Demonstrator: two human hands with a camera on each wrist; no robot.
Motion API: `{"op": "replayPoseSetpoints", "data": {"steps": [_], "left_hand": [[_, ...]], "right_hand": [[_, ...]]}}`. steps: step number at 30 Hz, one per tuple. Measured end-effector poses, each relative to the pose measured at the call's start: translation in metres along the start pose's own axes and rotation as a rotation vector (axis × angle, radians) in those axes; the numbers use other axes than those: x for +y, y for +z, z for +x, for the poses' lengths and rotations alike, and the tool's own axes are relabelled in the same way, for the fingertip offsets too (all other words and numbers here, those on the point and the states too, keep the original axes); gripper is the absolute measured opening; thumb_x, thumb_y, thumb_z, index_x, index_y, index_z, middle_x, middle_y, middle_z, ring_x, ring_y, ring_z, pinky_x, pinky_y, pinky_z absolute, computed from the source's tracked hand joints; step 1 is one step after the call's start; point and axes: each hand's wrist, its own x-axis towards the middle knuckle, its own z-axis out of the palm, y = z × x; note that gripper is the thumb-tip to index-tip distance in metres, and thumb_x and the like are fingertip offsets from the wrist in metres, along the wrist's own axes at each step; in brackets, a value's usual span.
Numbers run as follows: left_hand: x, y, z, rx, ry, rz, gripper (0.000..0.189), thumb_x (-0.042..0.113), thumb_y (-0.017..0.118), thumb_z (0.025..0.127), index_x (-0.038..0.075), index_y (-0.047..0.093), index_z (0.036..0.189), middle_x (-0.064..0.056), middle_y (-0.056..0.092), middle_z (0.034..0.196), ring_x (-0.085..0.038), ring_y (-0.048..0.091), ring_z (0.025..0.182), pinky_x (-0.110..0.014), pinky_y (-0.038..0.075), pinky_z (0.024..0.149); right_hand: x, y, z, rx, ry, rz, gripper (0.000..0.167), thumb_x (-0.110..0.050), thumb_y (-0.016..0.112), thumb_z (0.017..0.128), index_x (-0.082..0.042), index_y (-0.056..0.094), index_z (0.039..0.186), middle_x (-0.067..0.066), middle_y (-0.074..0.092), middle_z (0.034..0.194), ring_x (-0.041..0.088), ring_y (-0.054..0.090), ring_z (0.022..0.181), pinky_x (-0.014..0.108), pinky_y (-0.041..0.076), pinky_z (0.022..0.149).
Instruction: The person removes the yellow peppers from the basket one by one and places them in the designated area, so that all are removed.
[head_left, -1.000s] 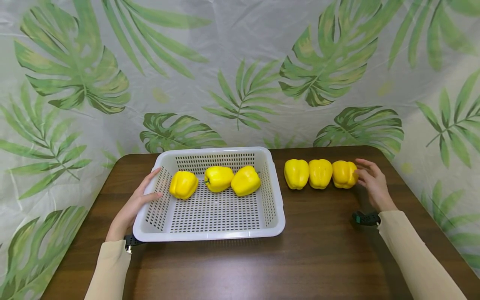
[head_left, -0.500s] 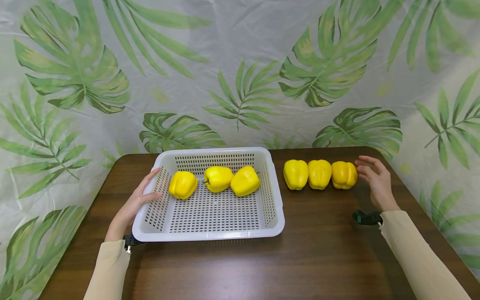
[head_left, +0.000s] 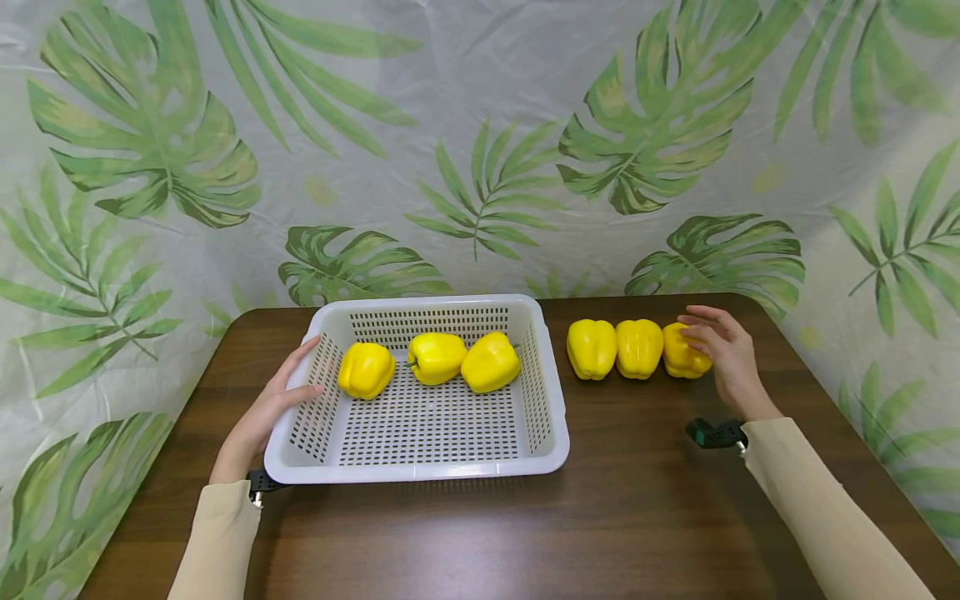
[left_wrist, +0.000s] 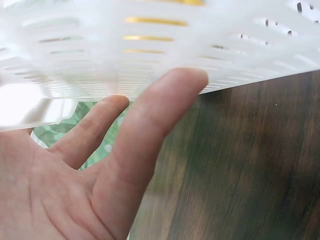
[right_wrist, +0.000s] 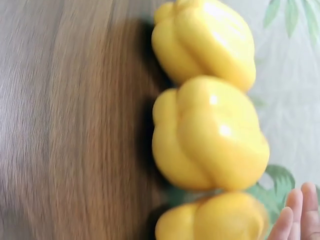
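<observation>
From the head view, I see the right hand (head_left: 729, 364) raised at the far right of the table (head_left: 480, 542), its fingers loosely bent, thumb and fingers apart, nothing held. The rightmost yellow pepper (head_left: 681, 360) sits at the end of a row of three, just to the left of that hand; the fingertips overlap its upper right side, and whether they touch it I cannot tell. Its long axis is hard to read, partly covered as it is; the middle pepper (head_left: 640, 348) and the left pepper of the row (head_left: 592, 350) look longer from near to far. The right hand is plainly the nearer one. The left hand (head_left: 272, 400) is well apart, at the left wall of the white basket (head_left: 416, 472), in which three more peppers (head_left: 437, 358) lie toward the back.

From the left wrist, the thumb (left_wrist: 160, 110) and one finger (left_wrist: 92, 130) reach out nearly straight, widely parted, against the basket's perforated wall; the remaining fingers are hidden.

From the right wrist, the three peppers line up down the picture, and the fingertips (right_wrist: 310, 202), close together and fairly straight, show beside the lowest one, with nothing between them.
</observation>
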Motion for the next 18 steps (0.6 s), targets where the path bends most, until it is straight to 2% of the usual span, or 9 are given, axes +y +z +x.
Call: {"op": "replayPoseSetpoints", "data": {"steps": [8,18], "left_hand": [[-0.001,0.0,-0.001,-0.001,-0.004,-0.006,0.073,0.012,0.05,0.096,0.029,0.009,0.154,-0.021,0.009,0.155,-0.054,0.037,0.121,-0.058,0.05,0.079],[0.0,0.0,0.0,0.001,-0.008,-0.002,0.074,0.011,0.05,0.096,0.029,0.008,0.154,-0.021,0.008,0.155,-0.054,0.037,0.121,-0.057,0.05,0.078]], "right_hand": [[-0.003,0.024,0.0,-0.093,0.026,-0.045,0.024,-0.006,0.054,0.097,-0.008,0.058,0.121,0.001,0.064,0.11,0.013,0.062,0.095,0.021,0.048,0.083],[-0.001,0.052,0.0,-0.194,0.063,-0.124,0.038,-0.013,0.052,0.099,0.003,0.045,0.133,0.002,0.061,0.114,0.014,0.06,0.1,0.024,0.046,0.087]]}}
